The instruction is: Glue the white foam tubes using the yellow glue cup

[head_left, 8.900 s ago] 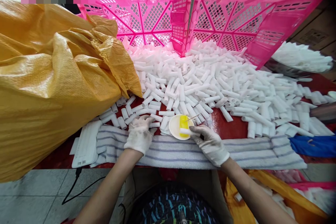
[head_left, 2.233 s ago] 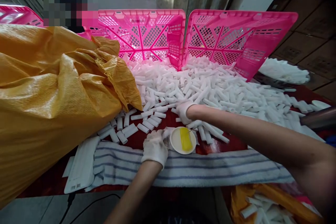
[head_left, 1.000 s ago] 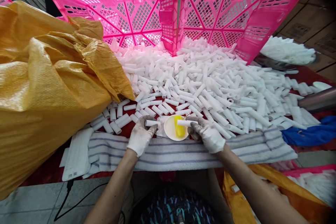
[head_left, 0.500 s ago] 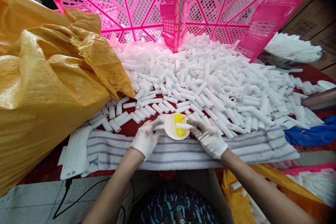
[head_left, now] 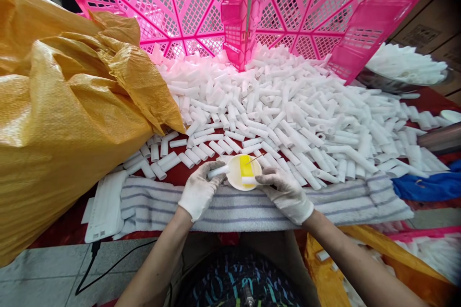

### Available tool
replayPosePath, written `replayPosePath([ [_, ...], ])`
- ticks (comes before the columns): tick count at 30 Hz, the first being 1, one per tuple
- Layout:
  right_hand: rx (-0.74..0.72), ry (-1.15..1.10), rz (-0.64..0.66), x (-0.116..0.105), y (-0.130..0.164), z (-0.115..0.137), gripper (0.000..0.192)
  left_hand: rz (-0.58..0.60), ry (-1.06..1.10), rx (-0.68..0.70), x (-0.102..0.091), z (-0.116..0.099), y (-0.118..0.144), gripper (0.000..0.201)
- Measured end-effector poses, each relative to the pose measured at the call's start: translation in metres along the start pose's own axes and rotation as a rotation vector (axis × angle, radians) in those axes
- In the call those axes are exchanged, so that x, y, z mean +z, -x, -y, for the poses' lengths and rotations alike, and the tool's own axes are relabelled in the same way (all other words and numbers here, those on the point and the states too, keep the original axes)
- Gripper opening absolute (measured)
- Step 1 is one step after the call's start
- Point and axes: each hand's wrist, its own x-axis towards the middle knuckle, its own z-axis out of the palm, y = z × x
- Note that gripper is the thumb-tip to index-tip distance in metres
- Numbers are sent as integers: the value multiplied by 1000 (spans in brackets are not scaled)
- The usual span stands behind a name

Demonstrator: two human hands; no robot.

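Gloved in white, my left hand (head_left: 201, 188) is closed around a short white tube (head_left: 218, 171) at the left rim of a small white dish (head_left: 234, 175). Inside the dish lies a bright yellow block (head_left: 247, 164), with a thin stick (head_left: 255, 158) leaning over it. My right hand (head_left: 286, 193), also gloved, pinches another white tube (head_left: 248, 180). This tube lies level across the near part of the yellow block; whether it presses on it I cannot tell. Many similar tubes (head_left: 259, 132) are spread just beyond the dish.
A folded striped towel (head_left: 230, 208) lines the near table edge. Pink crates (head_left: 234, 33) stand behind the tube pile. On the left are a yellow woven sack (head_left: 72, 139) and a white device (head_left: 104, 211) with a cable. A tube-filled metal bowl (head_left: 389, 84) sits at right.
The right-hand tube has moved towards me over the yellow block and slightly right. My left hand's tube has tilted, and more of it shows.
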Motion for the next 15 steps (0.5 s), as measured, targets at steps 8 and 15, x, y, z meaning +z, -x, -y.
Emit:
replayPosePath([
  [8, 175, -208, -116, -13, 13, 21, 33, 18, 142, -7, 12, 2, 4, 39],
  [15, 387, -264, -37, -11, 11, 26, 44, 145, 51, 82, 25, -12, 24, 35],
])
